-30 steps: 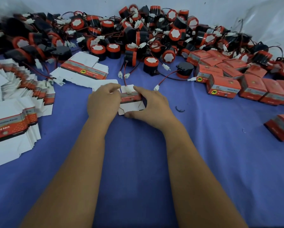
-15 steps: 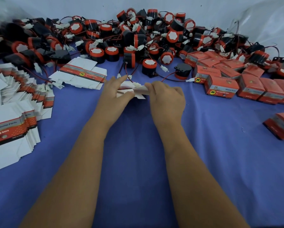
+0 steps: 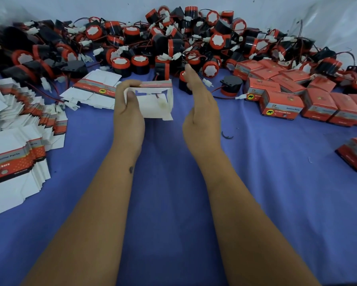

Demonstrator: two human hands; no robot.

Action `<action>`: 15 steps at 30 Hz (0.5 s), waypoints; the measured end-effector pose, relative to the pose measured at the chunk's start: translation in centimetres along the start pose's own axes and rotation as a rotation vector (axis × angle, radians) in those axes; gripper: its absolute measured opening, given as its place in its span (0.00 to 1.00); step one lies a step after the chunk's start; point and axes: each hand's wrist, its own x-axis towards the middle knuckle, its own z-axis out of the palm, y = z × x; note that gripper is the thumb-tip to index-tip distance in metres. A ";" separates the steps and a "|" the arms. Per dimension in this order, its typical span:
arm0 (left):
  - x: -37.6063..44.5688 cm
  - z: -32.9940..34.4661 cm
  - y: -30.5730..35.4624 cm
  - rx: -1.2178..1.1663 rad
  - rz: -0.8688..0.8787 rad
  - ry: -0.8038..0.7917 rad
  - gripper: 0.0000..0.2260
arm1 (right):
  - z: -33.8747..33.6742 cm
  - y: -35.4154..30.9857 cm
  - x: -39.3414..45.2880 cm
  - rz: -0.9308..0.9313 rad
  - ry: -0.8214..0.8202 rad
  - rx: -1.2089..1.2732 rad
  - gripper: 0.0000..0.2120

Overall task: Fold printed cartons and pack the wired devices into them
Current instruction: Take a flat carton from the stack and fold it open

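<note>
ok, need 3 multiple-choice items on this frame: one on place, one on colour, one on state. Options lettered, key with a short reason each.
1. Where do the closed red printed cartons lie?
A. to the person's right
B. to the person's left
C. under the forearms

2. What colour is the table cloth?
A. green
B. blue
C. yellow

3. What is the state of the white half-folded carton?
A. sealed shut
B. lying flat in a stack
C. opened up, held in the left hand

Key: 1 A, they sit in a cluster right of the free right hand. 2 B, bare blue cloth shows between the arms. 3 C, its white inside faces the camera, with left fingers around one wall.
</note>
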 end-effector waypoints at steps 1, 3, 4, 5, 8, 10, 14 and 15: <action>0.1 0.0 0.0 -0.013 -0.020 0.002 0.16 | -0.3 0.4 0.1 -0.001 -0.065 -0.024 0.42; 0.2 0.1 -0.2 -0.064 -0.055 -0.014 0.16 | -0.5 1.1 0.3 -0.026 -0.266 -0.067 0.45; 0.3 0.1 -0.2 -0.127 -0.079 -0.021 0.16 | -0.4 1.3 0.2 -0.015 -0.351 -0.058 0.44; 0.5 0.1 -0.3 -0.206 -0.104 -0.030 0.15 | -0.2 1.3 0.0 0.017 -0.391 -0.020 0.42; 0.6 0.0 0.2 -0.396 -0.156 -0.094 0.10 | 0.0 0.9 -0.1 0.065 -0.317 0.124 0.34; 0.6 -0.2 0.6 -0.487 -0.171 -0.167 0.10 | -0.2 0.8 0.0 0.059 -0.225 0.158 0.30; 0.6 -0.5 1.1 -0.237 -0.097 -0.323 0.12 | -0.8 0.6 0.3 0.218 -0.044 0.363 0.26; 0.5 -0.6 1.2 -0.165 -0.104 -0.354 0.16 | -0.9 0.5 0.3 0.241 -0.016 0.409 0.24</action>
